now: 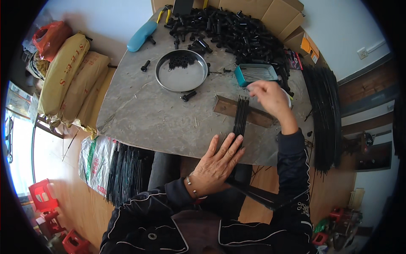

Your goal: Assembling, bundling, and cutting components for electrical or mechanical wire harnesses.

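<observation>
My left hand (215,165) lies flat with its fingers stretched out over a bundle of thin black rods (241,115) at the table's near edge. The rods' far ends rest across a brown angled bar (260,117) and fan slightly. My right hand (272,100) is above the table, just beyond the bar, with fingers curled and fingertips close together. Whatever its fingertips hold, if anything, is too small to make out. Beside those fingertips stands a teal box (242,77) with thin, needle-like metal pieces (259,74) in it.
A round metal dish (175,82) holds small black rings. Behind it lies a big heap of black cylindrical parts (237,31) against cardboard (270,15). A light-blue-handled tool (142,37) lies far left. More black rods (323,114) stand at the right; sacks (67,70) are stacked at left.
</observation>
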`<action>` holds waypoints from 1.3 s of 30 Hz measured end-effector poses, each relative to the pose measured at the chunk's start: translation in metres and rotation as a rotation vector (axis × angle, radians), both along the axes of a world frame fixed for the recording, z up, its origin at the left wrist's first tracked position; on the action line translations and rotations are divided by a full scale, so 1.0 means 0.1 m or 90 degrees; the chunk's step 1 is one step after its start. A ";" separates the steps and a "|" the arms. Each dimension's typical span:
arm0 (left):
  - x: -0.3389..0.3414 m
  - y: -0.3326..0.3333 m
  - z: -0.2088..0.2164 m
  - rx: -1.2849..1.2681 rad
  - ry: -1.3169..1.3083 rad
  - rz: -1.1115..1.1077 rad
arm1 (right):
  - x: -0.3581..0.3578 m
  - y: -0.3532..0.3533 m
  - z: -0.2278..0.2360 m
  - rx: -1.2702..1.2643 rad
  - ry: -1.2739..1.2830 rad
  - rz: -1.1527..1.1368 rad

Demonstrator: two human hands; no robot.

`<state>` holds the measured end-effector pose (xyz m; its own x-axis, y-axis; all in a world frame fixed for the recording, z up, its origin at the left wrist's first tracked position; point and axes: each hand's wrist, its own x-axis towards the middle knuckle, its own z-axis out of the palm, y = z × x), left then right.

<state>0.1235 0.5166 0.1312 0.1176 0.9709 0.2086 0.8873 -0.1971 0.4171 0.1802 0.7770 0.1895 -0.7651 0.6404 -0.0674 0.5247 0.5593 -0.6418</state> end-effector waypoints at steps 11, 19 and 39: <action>0.05 0.05 -0.02 -0.009 -0.002 0.019 | 0.33 -0.23 -0.07 0.204 0.155 -0.094; 0.06 0.04 -0.01 -0.021 0.021 0.025 | 0.14 -0.24 -0.37 -0.016 0.156 -0.035; 0.09 0.04 -0.05 0.009 -0.020 0.047 | 0.14 -0.31 -0.36 -0.006 0.166 -0.099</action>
